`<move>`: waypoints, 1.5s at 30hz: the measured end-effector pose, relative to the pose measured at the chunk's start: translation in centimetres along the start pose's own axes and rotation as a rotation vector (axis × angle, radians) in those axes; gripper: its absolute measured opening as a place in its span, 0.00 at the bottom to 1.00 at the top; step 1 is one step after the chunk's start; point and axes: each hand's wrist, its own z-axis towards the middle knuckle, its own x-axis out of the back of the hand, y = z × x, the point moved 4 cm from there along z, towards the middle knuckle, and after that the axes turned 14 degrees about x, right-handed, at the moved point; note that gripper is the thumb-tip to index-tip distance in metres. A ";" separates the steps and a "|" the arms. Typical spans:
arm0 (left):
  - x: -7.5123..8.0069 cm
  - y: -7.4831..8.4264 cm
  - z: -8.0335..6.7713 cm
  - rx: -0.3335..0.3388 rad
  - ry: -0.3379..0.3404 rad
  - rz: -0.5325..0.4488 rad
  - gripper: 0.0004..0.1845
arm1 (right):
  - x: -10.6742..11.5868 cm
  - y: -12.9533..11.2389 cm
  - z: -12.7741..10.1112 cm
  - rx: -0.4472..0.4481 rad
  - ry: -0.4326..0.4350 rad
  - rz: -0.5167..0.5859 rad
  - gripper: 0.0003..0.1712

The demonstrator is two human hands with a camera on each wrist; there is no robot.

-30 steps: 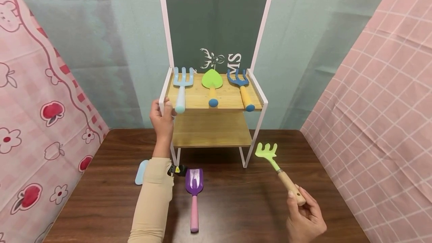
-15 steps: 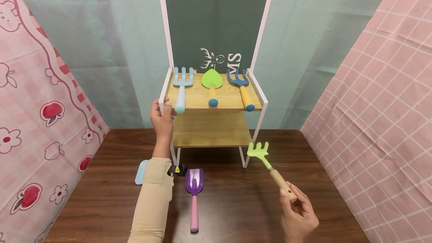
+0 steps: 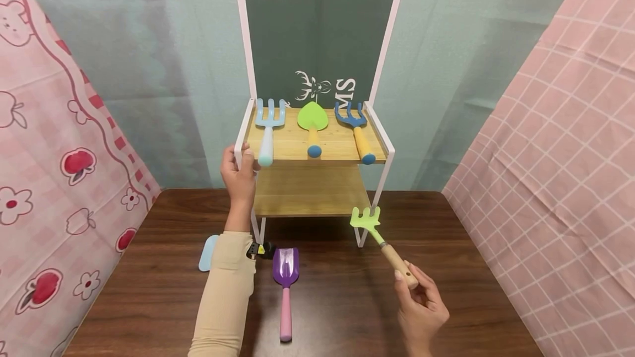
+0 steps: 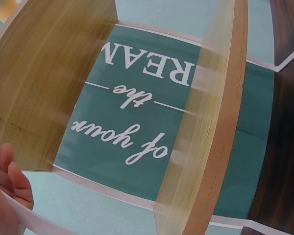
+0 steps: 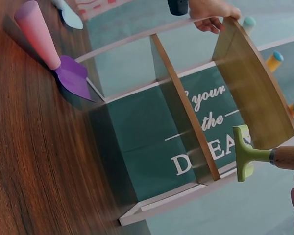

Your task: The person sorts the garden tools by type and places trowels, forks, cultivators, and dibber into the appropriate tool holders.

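My right hand (image 3: 421,307) pinches the wooden handle end of a light green hand rake (image 3: 366,218), its tines raised in front of the shelf's right leg. At the shelf's front left corner, my left hand (image 3: 240,172) grips the white frame of the two-tier shelf (image 3: 317,150). On the top board lie a light blue hand fork (image 3: 269,123), a green trowel with a yellow handle (image 3: 312,117) and a dark blue rake with a yellow handle (image 3: 364,145). The lower board (image 3: 312,191) shows bare wood between the frame sides.
A purple scoop with a pink handle (image 3: 285,313) lies on the dark wooden table (image 3: 337,302) before the shelf. Partly behind my left sleeve (image 3: 223,291) is a light blue tool end (image 3: 207,255). Patterned cloths hang on both sides; a dark green panel (image 3: 322,21) stands behind.
My right hand has moved left with the green rake, bringing its tines from beside the shelf to overlap its right leg. The left hand stays on the frame.
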 end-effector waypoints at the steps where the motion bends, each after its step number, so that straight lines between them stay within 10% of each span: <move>1: 0.0 0.0 0.0 0.001 0.000 -0.001 0.12 | 0.1 0.2 -0.1 -0.004 0.002 -0.006 0.16; 15: 0.5 -2.8 1.3 -0.035 0.012 -0.006 0.08 | -0.7 2.2 -1.1 0.006 -0.021 -0.024 0.16; 23: -0.1 -0.1 0.0 -0.011 -0.010 -0.005 0.13 | -0.2 4.6 -2.0 0.005 -0.022 -0.034 0.17; 45: 0.0 -0.1 0.1 -0.008 -0.016 -0.021 0.09 | -4.4 7.6 0.7 -0.077 0.069 -0.275 0.13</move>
